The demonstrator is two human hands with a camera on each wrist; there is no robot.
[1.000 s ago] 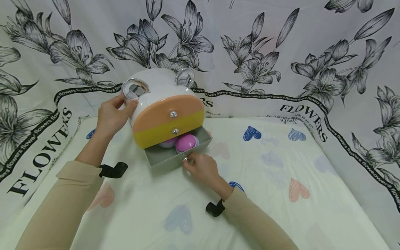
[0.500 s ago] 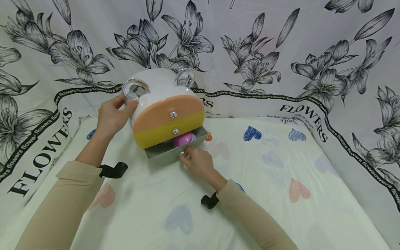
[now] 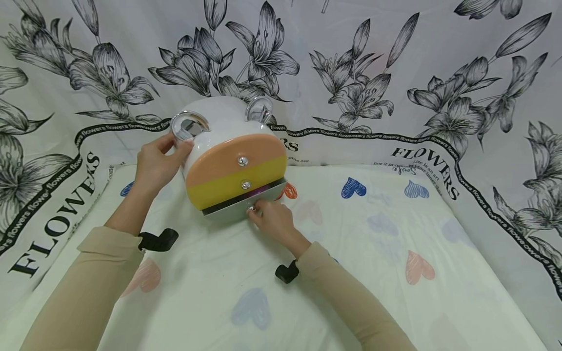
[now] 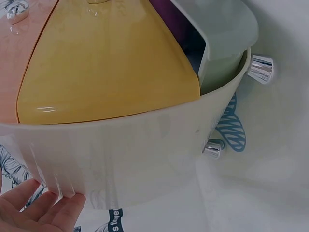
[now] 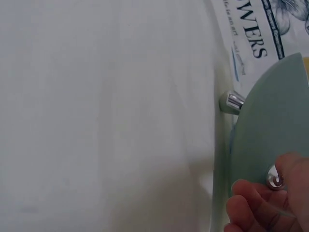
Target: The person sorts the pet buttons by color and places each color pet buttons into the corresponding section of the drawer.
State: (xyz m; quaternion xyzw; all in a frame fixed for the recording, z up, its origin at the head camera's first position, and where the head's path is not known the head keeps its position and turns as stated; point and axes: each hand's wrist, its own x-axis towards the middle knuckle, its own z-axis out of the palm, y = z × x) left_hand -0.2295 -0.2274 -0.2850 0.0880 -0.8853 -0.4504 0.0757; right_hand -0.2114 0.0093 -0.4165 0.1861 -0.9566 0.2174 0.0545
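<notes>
A small rounded chest of drawers (image 3: 221,112), white and glossy, has an orange drawer (image 3: 219,163), a yellow drawer (image 3: 263,175) and a grey-green bottom drawer (image 3: 226,210). The bottom drawer stands slightly out, with a dark gap above its front and a sliver of purple inside. My left hand (image 3: 158,163) holds the chest's left side, its fingertips (image 4: 72,203) against the white wall in the left wrist view. The thumb and fingers of my right hand (image 3: 275,222) pinch the shiny knob (image 5: 275,178) of the bottom drawer.
Two round silver-rimmed pieces (image 3: 190,126) stick up from the chest's top. Short silver feet (image 4: 261,69) show beneath it. It stands on a pale heart-print cloth (image 3: 373,292), before a white flower-print curtain (image 3: 307,112). Black straps (image 3: 159,240) hang at both wrists.
My right hand has moved up and left, pushing the bottom drawer most of the way in. The pink-purple round things inside have gone nearly out of sight. My left hand has stayed put.
</notes>
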